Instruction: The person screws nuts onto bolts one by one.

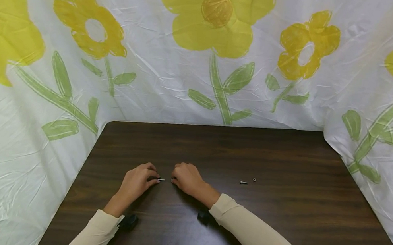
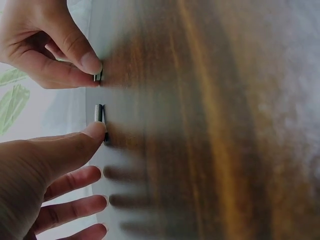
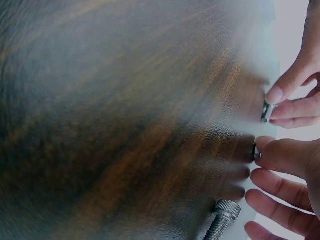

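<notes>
My left hand [image 1: 138,182] pinches a small metal bolt [image 2: 98,112] between thumb and fingers, its threaded end pointing toward the other hand. The bolt's head is hidden by the fingertips in the left wrist view. Just across a narrow gap, my right hand [image 1: 189,178] pinches a small metal nut [image 3: 257,152], mostly covered by the thumb and finger. Both hands are low over the dark table [image 1: 251,152]. Past the right hand lie a second bolt [image 1: 243,182], with a knurled round head in the right wrist view, and a second nut [image 1: 254,180].
Black wrist devices [image 1: 128,222] sit under both cuffs. A white curtain [image 1: 143,81] printed with yellow flowers hangs along the table's back and sides.
</notes>
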`<move>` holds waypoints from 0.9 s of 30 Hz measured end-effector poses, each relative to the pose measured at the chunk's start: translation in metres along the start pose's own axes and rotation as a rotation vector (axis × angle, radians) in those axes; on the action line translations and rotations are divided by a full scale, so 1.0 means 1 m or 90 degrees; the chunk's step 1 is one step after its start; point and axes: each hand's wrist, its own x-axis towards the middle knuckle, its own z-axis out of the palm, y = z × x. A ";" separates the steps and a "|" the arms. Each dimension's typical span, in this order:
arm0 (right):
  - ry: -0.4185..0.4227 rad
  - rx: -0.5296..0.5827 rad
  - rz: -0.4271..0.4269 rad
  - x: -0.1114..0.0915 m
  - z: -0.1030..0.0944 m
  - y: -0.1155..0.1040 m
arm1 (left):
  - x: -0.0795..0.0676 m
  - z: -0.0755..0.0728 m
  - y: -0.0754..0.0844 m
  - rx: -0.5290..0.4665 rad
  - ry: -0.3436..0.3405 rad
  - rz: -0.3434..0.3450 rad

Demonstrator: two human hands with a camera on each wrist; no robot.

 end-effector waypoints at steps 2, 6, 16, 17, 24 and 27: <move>-0.005 -0.004 -0.001 0.000 -0.001 0.000 | 0.001 0.000 0.000 0.002 0.002 0.002; -0.009 0.001 -0.003 0.000 -0.002 0.001 | 0.001 0.000 0.000 0.001 0.004 -0.001; 0.012 0.066 -0.009 0.000 -0.006 0.005 | 0.001 0.001 -0.001 -0.011 0.001 -0.007; 0.014 0.074 -0.011 0.000 -0.006 0.006 | 0.001 0.002 -0.001 -0.014 0.001 -0.009; 0.020 0.140 -0.027 -0.005 -0.009 0.013 | 0.001 0.000 0.000 -0.083 -0.007 -0.035; 0.030 0.175 -0.032 -0.008 -0.012 0.018 | 0.002 -0.001 0.001 -0.123 -0.003 -0.052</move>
